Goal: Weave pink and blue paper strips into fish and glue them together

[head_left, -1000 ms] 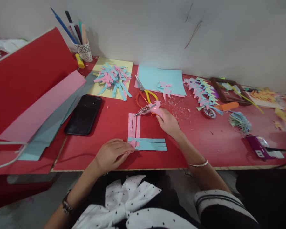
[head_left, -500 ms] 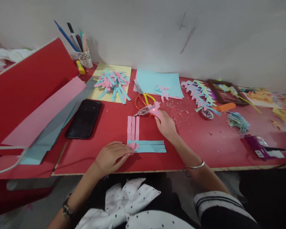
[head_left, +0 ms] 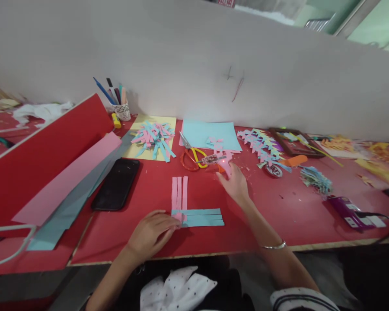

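Note:
My left hand (head_left: 154,235) has its fingertips and thumb close together on the left end of the woven paper strips. Pink paper strips (head_left: 179,192) stretch away from me, while blue paper strips (head_left: 204,217) run to the right, crossing them at the corner under my fingertips. With my right hand (head_left: 235,183) I grip the handle of a pink hot glue gun (head_left: 225,163), its red light lit. The gun's nozzle points left, beside the scissors (head_left: 194,156) with orange and yellow handles. Part of its handle is hidden by my fingers.
A black phone (head_left: 116,185) and a red board (head_left: 61,160) lie left. Behind are a pen cup (head_left: 121,111), a heap of paper strips (head_left: 154,137) and blue sheets (head_left: 209,131). Braided paper (head_left: 262,147), an orange stick (head_left: 291,161) and a purple box (head_left: 348,212) lie right.
My right hand has drawn the glue gun back and right, away from the pink strips toward the scissors. My left hand stays at the strips' corner. The camera view has tilted up.

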`<state>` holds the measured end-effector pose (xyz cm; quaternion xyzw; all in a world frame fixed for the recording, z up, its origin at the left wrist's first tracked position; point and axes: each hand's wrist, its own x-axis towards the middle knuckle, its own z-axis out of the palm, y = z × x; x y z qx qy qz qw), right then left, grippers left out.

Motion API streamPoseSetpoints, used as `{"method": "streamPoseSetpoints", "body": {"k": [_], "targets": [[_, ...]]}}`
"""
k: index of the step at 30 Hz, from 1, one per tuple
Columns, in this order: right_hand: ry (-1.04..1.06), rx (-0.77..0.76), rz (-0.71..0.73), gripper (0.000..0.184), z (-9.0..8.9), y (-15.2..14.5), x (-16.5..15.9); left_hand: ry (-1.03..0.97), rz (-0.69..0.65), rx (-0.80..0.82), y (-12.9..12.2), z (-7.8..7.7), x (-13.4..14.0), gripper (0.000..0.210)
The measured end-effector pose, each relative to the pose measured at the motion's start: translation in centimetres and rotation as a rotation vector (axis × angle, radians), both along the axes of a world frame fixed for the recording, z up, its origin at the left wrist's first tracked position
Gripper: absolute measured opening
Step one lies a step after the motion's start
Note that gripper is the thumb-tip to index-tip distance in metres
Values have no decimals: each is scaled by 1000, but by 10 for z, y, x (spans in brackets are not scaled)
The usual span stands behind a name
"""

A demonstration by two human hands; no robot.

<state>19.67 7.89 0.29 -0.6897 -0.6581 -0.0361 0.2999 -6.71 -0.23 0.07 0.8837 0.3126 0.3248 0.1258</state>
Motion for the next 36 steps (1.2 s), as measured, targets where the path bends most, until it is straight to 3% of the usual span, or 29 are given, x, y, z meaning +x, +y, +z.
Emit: {"method": "streamPoseSetpoints", "body": {"k": [7, 14, 16, 19, 20, 22, 25, 27, 29, 32, 36], "targets": [[-58, 41, -208, 48, 5, -6, 51, -94, 118, 72, 7, 20, 3, 25], [-126, -237, -269, 31, 6, -15, 77, -70, 223, 22, 27, 24, 3, 33], [-155, -216, -296, 29, 13, -16, 74, -66, 256, -2, 34, 25, 5, 36], [-185, -59, -327, 31, 29, -17, 55, -51, 286, -46, 42, 23, 7, 38], [-160, -5, -275, 29, 34, -18, 44, -40, 293, -61, 44, 22, 8, 38], [-35, 14, 17, 25, 44, -20, 17, -24, 302, -78, 47, 19, 9, 35], [236, -153, 547, 29, 52, -22, -30, -17, 296, -94, 51, 16, 11, 29], [301, -269, 763, 34, 54, -20, -57, 6, 286, -119, 53, 16, 13, 25], [333, -314, 854, 31, 54, -15, -76, 52, 300, -151, 54, 17, 13, 21], [343, -357, 883, 9, 53, -4, -87, 110, 382, -237, 50, 18, 13, 13], [312, -350, 871, 9, 47, 5, -88, 160, 514, -384, 33, 14, 15, 19]]}}
